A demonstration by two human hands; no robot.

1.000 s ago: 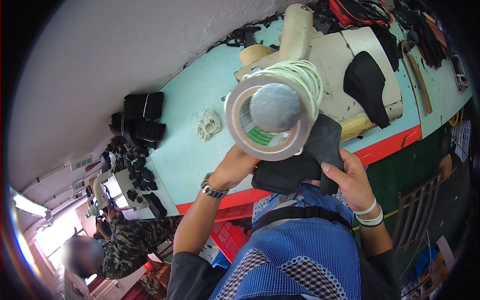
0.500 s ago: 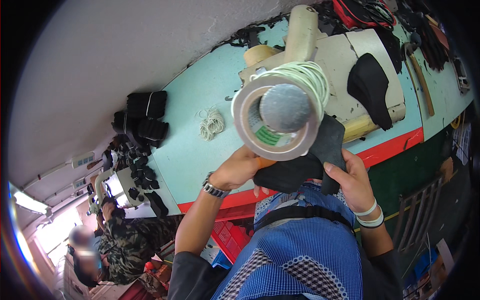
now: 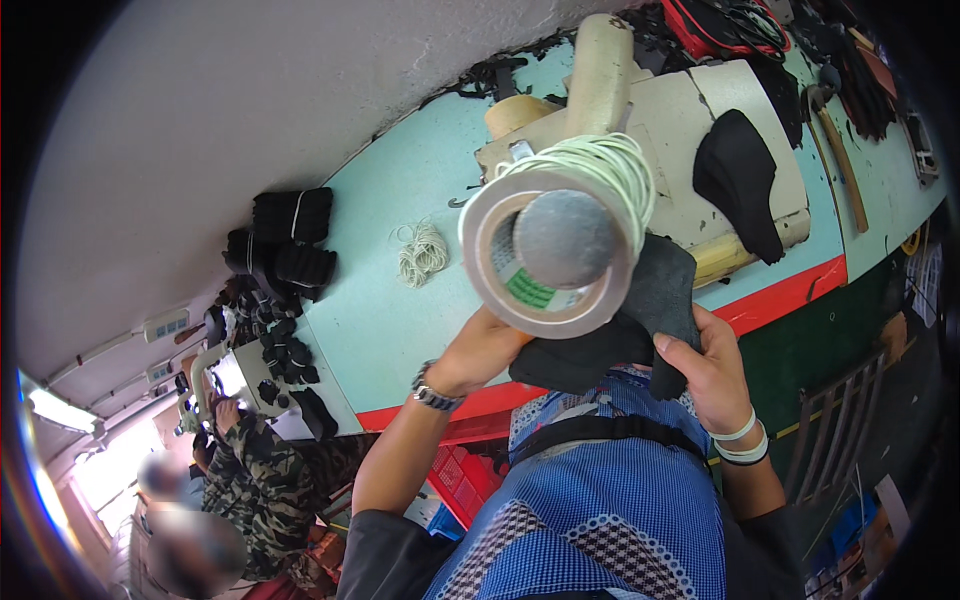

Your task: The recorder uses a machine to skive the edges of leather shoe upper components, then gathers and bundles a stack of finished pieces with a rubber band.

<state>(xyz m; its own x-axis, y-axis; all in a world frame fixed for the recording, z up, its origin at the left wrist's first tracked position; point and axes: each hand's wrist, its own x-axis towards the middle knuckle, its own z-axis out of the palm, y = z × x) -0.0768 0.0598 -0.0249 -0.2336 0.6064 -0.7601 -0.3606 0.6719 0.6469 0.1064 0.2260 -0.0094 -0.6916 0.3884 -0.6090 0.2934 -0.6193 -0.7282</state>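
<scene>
My left hand [image 3: 478, 352] is closed at the left edge of a black, curved flat piece [image 3: 580, 358]. Something orange shows at its fingertips, which a tape roll partly covers. Between thumb and fingers my right hand [image 3: 708, 365] grips a dark grey flat piece [image 3: 664, 290], which hangs beside and partly over the black one. Both pieces are held above my lap, at the table's red front edge. Just beyond my hands, the wide tape roll [image 3: 482, 285] and coils of pale green cord [image 3: 625, 175] ring a post with a round metal top [image 3: 565, 238].
On the pale board [image 3: 655, 130] lies another black cut piece [image 3: 735, 165]. A hammer [image 3: 845, 165] rests at the right. Left of the post are a bundle of pale cord [image 3: 422, 255] and tied black stacks [image 3: 292, 215]. A person in a camouflage top [image 3: 265, 480] works at the far left.
My hands and the two pieces have shifted slightly down, away from the post. The co-worker at the left has leaned over and moved an arm.
</scene>
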